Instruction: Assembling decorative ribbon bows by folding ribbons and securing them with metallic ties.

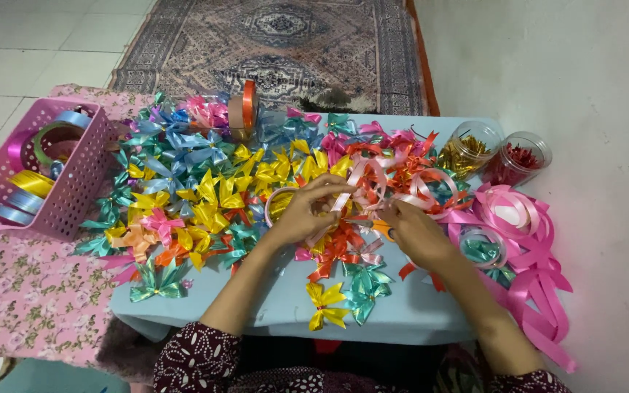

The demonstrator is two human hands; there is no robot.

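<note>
My left hand (306, 212) pinches a pale pink ribbon strip (349, 191) between thumb and fingers, over the middle of the light blue tabletop (402, 314). My right hand (418, 234) is closed just to its right, at the ribbon's other end. A small orange handle (383, 228), apparently of scissors, shows in its grip. Under and around both hands lie several finished ribbon bows in red, yellow, blue and teal. A yellow bow (327, 306) and a teal bow (367, 282) lie nearest to me.
A pink plastic basket (74, 191) of ribbon rolls stands at the left on a floral cloth (23, 291). An orange ribbon roll (246, 109) stands at the back. Two clear jars (470, 147) (523, 157) sit back right, above loose pink ribbon (529, 251). A patterned rug (278, 51) lies beyond.
</note>
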